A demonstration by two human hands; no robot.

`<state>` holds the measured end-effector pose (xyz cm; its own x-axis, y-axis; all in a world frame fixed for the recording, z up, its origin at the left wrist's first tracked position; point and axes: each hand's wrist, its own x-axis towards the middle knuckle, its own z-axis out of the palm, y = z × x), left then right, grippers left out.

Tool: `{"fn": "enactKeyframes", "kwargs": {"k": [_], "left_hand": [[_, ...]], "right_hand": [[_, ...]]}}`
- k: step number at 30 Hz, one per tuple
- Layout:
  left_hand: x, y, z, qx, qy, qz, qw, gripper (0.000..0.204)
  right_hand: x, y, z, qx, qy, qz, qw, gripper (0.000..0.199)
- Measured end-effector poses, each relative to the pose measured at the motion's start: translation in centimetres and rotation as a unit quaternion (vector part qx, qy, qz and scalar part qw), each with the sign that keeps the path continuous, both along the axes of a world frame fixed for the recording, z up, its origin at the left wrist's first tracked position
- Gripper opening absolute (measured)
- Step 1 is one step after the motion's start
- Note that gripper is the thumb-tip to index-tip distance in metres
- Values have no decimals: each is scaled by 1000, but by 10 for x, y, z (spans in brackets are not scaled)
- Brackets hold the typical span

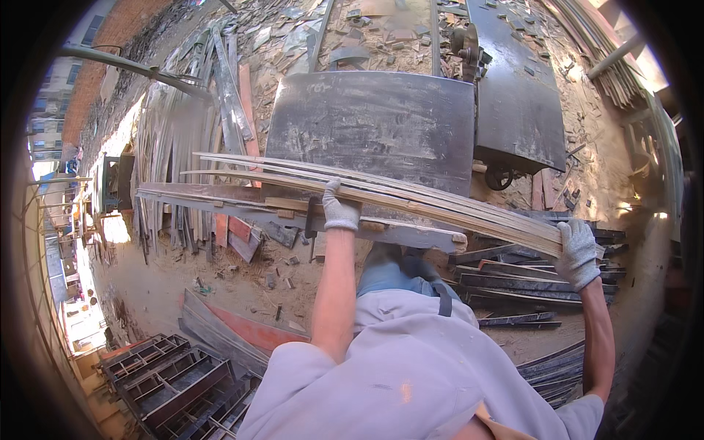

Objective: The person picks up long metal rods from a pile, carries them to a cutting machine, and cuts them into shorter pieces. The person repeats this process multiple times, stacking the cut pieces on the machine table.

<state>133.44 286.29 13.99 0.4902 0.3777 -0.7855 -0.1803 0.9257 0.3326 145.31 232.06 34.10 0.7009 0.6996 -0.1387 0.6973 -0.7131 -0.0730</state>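
Note:
A bundle of several long, thin wooden strips (447, 213) slants across in front of me, its far left end fanned apart. My left hand (342, 211), in a light grey work glove, is closed around the near edge of the bundle at about its middle. Gloved the same way, my right hand (578, 255) grips the strips' right end. Beneath the bundle lies a worn dark tabletop (367, 117). Along its near side runs a long, dusty plank (414, 235), partly covered by the strips and my left hand.
Beyond the tabletop to the right stands a dark metal machine bed (521, 110) with a wheel below. Dark boards (513, 282) are stacked low at right. Long strips (176, 154) pile up at left. Dark frames (172, 374) lie lower left. Wood scraps litter the ground.

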Motion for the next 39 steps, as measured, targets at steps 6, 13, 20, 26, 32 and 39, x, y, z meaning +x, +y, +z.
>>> {"fn": "enactKeyframes", "kwargs": {"k": [6, 13, 20, 26, 32, 39], "left_hand": [[1, -7, -8, -10, 73, -5, 997, 52], [-11, -4, 1, 43, 216, -86, 972, 104], [-29, 6, 2, -21, 68, -11, 997, 64], [-23, 2, 3, 5, 171, 34, 985, 76], [-31, 4, -12, 24, 211, 42, 976, 80], [-25, 19, 13, -39, 79, -17, 996, 59]], "right_hand": [[-32, 0, 11, -8, 65, -46, 997, 64], [-53, 10, 28, -43, 120, -73, 989, 61], [-57, 21, 38, -53, 151, -100, 982, 62], [-76, 27, 39, -58, 163, -124, 977, 73], [-73, 54, 69, -103, 246, -185, 946, 73], [-67, 46, 65, -79, 178, -115, 974, 70]]}}
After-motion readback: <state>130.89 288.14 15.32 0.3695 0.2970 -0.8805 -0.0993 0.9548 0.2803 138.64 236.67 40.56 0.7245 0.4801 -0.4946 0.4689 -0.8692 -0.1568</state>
